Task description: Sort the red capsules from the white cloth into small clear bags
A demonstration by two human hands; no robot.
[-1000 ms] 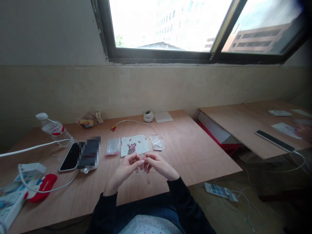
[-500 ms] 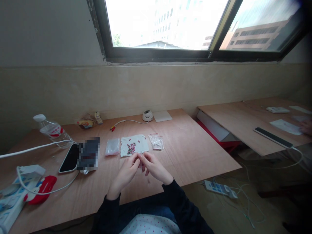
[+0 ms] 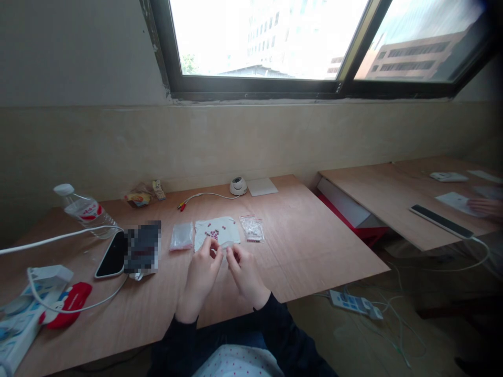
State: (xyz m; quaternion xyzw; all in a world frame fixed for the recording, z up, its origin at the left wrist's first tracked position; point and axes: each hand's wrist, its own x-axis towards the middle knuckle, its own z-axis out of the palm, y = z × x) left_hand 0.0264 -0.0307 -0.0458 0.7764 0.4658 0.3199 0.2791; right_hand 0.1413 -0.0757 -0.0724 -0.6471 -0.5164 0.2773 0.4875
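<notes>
My left hand and my right hand are close together over the wooden table, just in front of a white cloth strewn with small red beads. The left fingertips touch the cloth's near edge beside the beads. The right thumb and forefinger are pinched together; whatever they hold is too small to make out. A small clear bag lies left of the cloth. Another clear bag, with small pieces inside, lies on its right.
A phone, a water bottle, a white cable and a red object lie at the left. A white dome camera sits at the back. A power strip is on the floor. Another person's hand rests on the right-hand table.
Both hands have moved forward from mid-table to the cloth's near edge, and the left fingertips now reach the beads. The fingertips have parted slightly.
</notes>
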